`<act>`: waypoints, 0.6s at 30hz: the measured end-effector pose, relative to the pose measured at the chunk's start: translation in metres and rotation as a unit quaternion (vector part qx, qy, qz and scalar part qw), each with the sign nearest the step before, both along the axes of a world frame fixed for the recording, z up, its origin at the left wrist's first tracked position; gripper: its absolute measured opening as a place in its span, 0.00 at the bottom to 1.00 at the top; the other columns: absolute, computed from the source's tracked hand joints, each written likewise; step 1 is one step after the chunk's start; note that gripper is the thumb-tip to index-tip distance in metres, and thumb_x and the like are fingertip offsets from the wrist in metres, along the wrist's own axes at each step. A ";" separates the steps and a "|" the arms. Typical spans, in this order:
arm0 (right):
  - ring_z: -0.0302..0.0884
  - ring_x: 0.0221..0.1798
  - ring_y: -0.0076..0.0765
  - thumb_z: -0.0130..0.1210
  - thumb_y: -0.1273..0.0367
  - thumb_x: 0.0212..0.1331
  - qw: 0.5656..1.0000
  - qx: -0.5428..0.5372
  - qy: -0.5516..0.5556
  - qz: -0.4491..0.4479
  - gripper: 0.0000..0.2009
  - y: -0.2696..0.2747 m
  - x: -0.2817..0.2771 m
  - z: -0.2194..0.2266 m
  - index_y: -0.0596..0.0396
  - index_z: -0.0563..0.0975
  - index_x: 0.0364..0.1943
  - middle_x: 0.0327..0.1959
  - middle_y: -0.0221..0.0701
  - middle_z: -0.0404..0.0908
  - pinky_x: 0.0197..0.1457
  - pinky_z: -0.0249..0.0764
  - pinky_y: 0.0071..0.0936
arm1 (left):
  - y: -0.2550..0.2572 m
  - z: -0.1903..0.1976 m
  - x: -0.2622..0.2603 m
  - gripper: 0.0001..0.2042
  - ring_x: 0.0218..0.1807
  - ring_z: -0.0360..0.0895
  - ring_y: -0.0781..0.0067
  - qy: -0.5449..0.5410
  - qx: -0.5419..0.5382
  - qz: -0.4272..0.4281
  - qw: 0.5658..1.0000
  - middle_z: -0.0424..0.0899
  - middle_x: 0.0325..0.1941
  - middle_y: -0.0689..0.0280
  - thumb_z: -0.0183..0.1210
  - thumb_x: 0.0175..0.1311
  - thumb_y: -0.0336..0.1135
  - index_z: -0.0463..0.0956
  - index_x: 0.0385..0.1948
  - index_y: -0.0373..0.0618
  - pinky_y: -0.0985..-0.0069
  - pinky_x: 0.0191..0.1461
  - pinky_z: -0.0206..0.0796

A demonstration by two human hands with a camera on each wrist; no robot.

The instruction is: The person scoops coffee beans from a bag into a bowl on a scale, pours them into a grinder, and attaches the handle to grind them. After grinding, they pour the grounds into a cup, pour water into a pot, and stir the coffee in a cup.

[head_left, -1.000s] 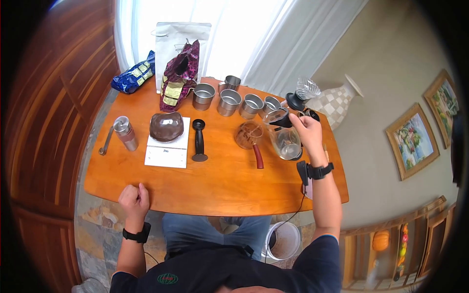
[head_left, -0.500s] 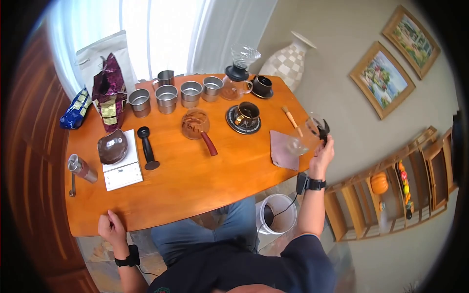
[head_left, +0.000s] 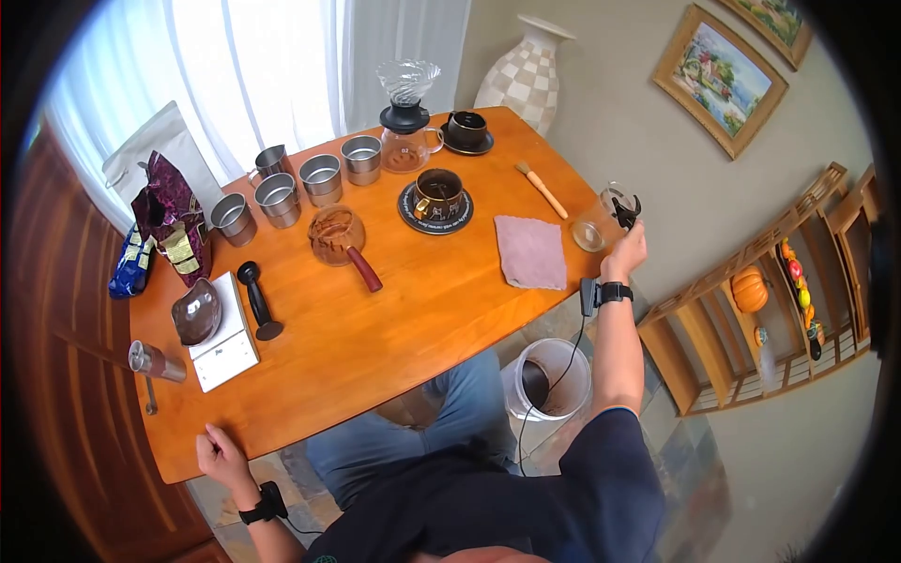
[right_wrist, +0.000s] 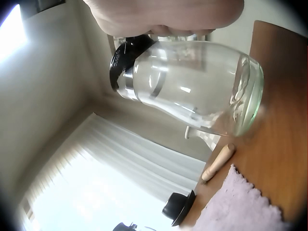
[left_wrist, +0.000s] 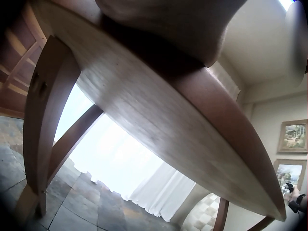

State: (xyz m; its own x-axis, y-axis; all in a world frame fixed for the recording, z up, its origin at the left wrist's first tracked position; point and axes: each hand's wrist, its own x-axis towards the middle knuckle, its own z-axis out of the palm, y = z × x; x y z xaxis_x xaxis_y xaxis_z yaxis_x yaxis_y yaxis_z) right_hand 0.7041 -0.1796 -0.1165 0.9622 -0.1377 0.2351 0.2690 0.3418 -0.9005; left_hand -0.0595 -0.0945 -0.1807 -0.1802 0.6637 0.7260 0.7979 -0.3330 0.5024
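Note:
At the table's right edge my right hand (head_left: 627,255) grips a glass carafe (head_left: 591,231) by its black handle (right_wrist: 137,50). In the right wrist view the carafe is see-through, with a little clear liquid near its base, which is close to the tabletop. The handle is partly hidden behind the fingers. A pink cloth (head_left: 531,253) lies left of the carafe, and a wooden-handled brush (head_left: 542,192) lies behind the cloth. My left hand (head_left: 221,458) rests at the table's front left edge, loosely curled and holding nothing.
A glass pot with a red handle (head_left: 336,236) sits mid-table. Behind are a cup (head_left: 438,192) on a saucer, a glass dripper (head_left: 408,84) and several metal cups (head_left: 321,180). On the left stand a scale (head_left: 225,361) with a brown dish and a grinder (head_left: 160,363). A bucket (head_left: 568,375) is below.
My right hand has carried the carafe from beside the red-handled pot to the table's right edge, past the cloth. The head view has swung right. My left hand stays by the front edge.

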 end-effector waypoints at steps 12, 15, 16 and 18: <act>0.70 0.43 0.27 0.61 0.55 0.71 0.971 -0.164 -0.153 -0.077 0.18 0.003 -0.005 -0.014 0.59 0.74 0.42 0.38 0.28 0.73 0.50 0.71 0.29 | 0.000 0.002 0.001 0.19 0.19 0.56 0.68 -0.007 -0.008 -0.008 1.000 0.60 0.17 0.61 0.58 0.72 0.24 0.61 0.18 0.38 0.68 0.23 0.50; 0.71 0.47 0.27 0.60 0.61 0.73 0.934 -0.169 -0.292 -0.115 0.14 -0.012 -0.062 -0.017 0.59 0.74 0.43 0.42 0.31 0.75 0.52 0.72 0.30 | -0.002 0.004 0.003 0.19 0.19 0.57 0.66 -0.004 -0.011 0.011 1.000 0.61 0.17 0.60 0.60 0.70 0.23 0.62 0.18 0.38 0.68 0.23 0.50; 0.72 0.46 0.27 0.57 0.63 0.74 0.947 -0.144 -0.285 -0.031 0.11 -0.011 -0.092 -0.018 0.58 0.74 0.43 0.41 0.31 0.76 0.52 0.72 0.29 | -0.002 0.005 0.005 0.19 0.19 0.57 0.66 -0.010 -0.011 0.033 0.999 0.61 0.17 0.60 0.60 0.70 0.23 0.62 0.18 0.38 0.68 0.23 0.50; 0.74 0.43 0.26 0.54 0.65 0.76 0.949 -0.167 -0.221 0.148 0.08 -0.013 -0.165 -0.021 0.57 0.75 0.44 0.40 0.30 0.77 0.50 0.73 0.26 | -0.003 0.008 0.007 0.19 0.18 0.58 0.65 -0.007 0.006 0.023 1.000 0.61 0.17 0.60 0.60 0.68 0.22 0.61 0.17 0.39 0.67 0.23 0.50</act>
State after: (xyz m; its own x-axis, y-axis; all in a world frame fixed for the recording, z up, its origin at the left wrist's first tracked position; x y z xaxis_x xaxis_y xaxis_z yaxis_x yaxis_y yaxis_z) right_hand 0.5394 -0.1925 -0.1372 0.7444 0.2768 0.6076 0.5819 0.1773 -0.7937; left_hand -0.0527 -0.0973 -0.1726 -0.2199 0.6465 0.7306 0.8052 -0.3025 0.5100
